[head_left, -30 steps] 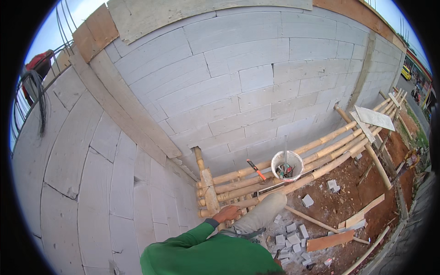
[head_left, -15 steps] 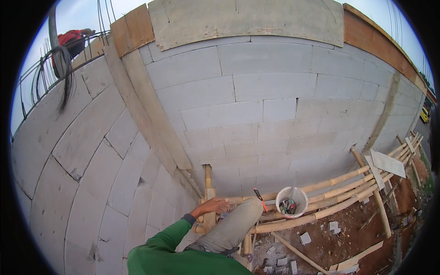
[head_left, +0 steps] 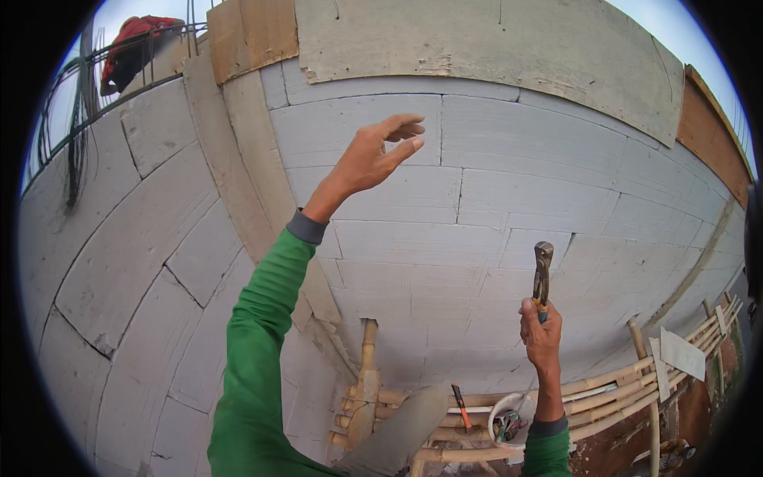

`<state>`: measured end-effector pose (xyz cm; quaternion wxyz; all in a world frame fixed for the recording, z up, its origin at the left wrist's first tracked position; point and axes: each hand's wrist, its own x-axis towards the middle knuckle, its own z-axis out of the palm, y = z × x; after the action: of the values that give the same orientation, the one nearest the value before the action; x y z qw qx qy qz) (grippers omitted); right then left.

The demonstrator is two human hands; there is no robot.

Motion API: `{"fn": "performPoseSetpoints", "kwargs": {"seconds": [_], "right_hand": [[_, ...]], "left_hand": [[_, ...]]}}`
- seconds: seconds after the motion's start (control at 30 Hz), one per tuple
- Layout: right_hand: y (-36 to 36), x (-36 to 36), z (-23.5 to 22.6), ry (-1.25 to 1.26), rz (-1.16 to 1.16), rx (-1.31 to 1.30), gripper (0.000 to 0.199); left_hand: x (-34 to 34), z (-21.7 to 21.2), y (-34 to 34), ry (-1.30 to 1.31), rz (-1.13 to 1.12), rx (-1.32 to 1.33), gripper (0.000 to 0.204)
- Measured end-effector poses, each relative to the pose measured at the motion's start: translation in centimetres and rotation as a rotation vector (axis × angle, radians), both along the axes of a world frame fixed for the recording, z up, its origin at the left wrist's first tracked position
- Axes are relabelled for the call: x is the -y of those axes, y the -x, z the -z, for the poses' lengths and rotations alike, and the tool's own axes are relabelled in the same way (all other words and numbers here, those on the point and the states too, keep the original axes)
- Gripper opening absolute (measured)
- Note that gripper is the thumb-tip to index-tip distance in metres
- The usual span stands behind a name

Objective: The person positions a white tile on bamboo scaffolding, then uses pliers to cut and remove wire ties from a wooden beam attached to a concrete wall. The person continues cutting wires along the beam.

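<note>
I have my left hand raised, fingers spread and holding nothing, near the grey block wall. My right hand, lower against that wall, is clenched on the pincers, jaws upward. I judge I'm reaching up to work; next calls for steady footing. A second ago the left hand was down at the bamboo scaffold.
</note>
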<state>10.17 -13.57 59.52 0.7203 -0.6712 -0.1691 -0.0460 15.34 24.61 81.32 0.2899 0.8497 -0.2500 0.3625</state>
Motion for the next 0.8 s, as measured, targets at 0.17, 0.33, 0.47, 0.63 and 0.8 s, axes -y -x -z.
{"fn": "performPoseSetpoints", "kwargs": {"seconds": [0.17,0.33,0.47,0.63,0.8], "right_hand": [[-5.0,-5.7,-21.3,-0.096,-0.103,0.018,0.037],[-2.2,-8.2,-22.4,-0.036,0.087,-0.275,0.04],[2.3,-5.0,-14.7,0.199,0.207,-0.485,0.038],[12.0,-0.4,-9.8,0.109,0.353,-0.829,0.036],[17.2,6.4,-2.7,0.386,0.406,-0.725,0.037]], "left_hand": [[-1.3,-23.8,-12.0,-0.269,-0.163,0.66,0.046],[-1.1,-36.2,-20.7,-0.387,-0.371,0.798,0.053],[0.2,-40.4,-25.4,-0.452,-0.486,0.397,0.062],[0.4,-40.6,-26.9,-0.425,-0.537,0.164,0.062],[-0.2,-42.2,-26.5,-0.414,-0.585,0.005,0.061]]}}
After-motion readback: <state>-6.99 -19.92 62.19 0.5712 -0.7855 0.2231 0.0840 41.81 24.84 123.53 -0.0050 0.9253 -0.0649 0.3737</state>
